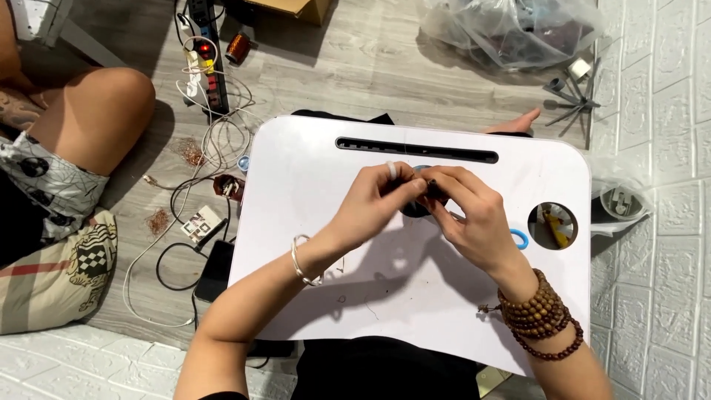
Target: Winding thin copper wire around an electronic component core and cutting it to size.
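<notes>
My left hand (pixel 374 198) and my right hand (pixel 470 211) meet above the middle of a white lap tray (pixel 311 244). Both pinch a small dark round part (pixel 424 194) between their fingertips; most of it is hidden by the fingers. A white band wraps one left finger, and a silver bangle sits on the left wrist. Brown wooden bead bracelets circle the right wrist. A small blue ring (pixel 520 238) lies on the tray just right of my right hand.
The tray has a long slot (pixel 415 150) at its far edge and a round cup hole (pixel 552 225) at right. On the wooden floor to the left lie a power strip (pixel 207 63), tangled cables, a copper wire spool (pixel 238 47) and another person's bare knee (pixel 96 111). A clear plastic bag (pixel 511 30) lies beyond.
</notes>
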